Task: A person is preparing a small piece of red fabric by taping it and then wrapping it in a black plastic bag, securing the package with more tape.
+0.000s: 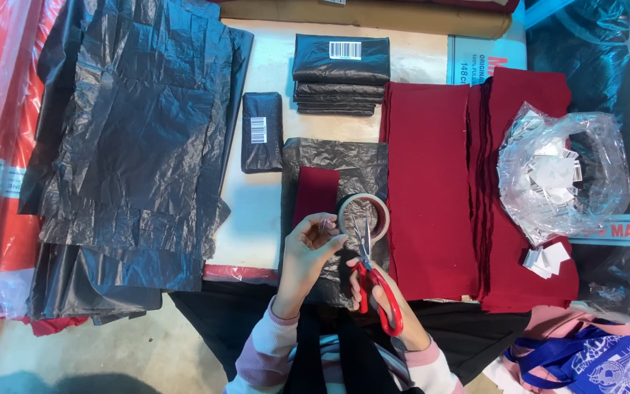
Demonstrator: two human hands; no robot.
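A pale table (271, 66) is taking up most of the view under even indoor light. A cardboard roll (366, 16) is lying along its far edge. Bare grey floor (133, 350) is showing below the near edge.

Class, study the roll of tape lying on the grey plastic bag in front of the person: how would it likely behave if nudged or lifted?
The roll of tape looks like a stiff ring, so it should keep its shape when lifted. It lies flat on the grey plastic bag, so a nudge would probably slide it rather than roll it. The hollow core suggests it is fairly light.
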